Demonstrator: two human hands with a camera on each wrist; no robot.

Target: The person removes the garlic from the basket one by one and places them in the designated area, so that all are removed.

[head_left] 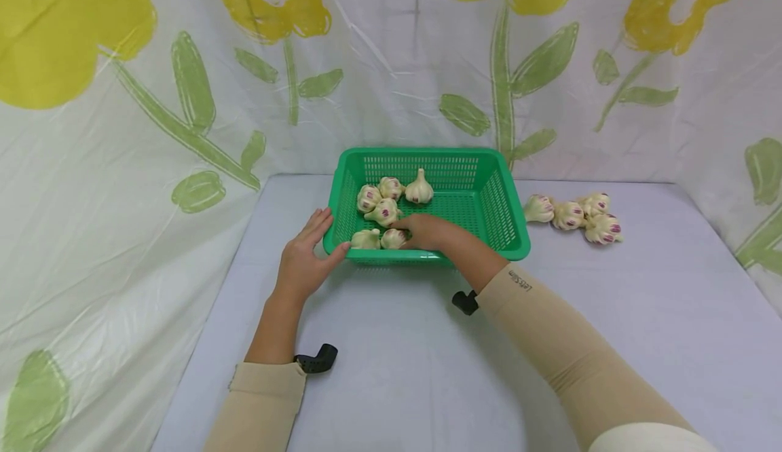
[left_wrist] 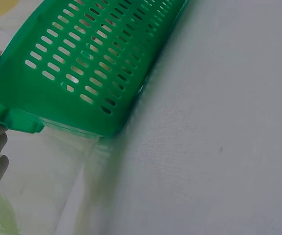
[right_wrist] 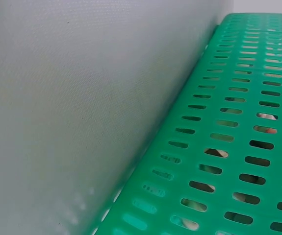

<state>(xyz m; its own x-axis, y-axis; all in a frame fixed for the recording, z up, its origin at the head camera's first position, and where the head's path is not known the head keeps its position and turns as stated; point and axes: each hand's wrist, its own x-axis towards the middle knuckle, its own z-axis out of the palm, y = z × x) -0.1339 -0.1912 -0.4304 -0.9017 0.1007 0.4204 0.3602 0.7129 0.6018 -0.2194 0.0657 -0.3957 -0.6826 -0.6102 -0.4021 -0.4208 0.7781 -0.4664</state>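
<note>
A green plastic basket (head_left: pixel 482 255) with slotted walls stands on the table and holds several garlic bulbs in its left half. My right hand (head_left: pixel 427 231) reaches over the front rim and pinches a garlic bulb (head_left: pixel 394 238) near the front wall. Beside that bulb lies another garlic bulb (head_left: pixel 365 239); a paler garlic bulb (head_left: pixel 419 189) sits upright farther back. My left hand (head_left: pixel 301 262) rests against the basket's front left corner, fingers extended and thumb at the rim. In the right wrist view the basket wall (right_wrist: pixel 219 112) hides my right hand.
To the right of the basket, several garlic bulbs (head_left: pixel 568 216) lie on the white tabletop (head_left: pixel 391 357). A white curtain (head_left: pixel 391 85) printed with yellow flowers hangs behind the table and along its sides.
</note>
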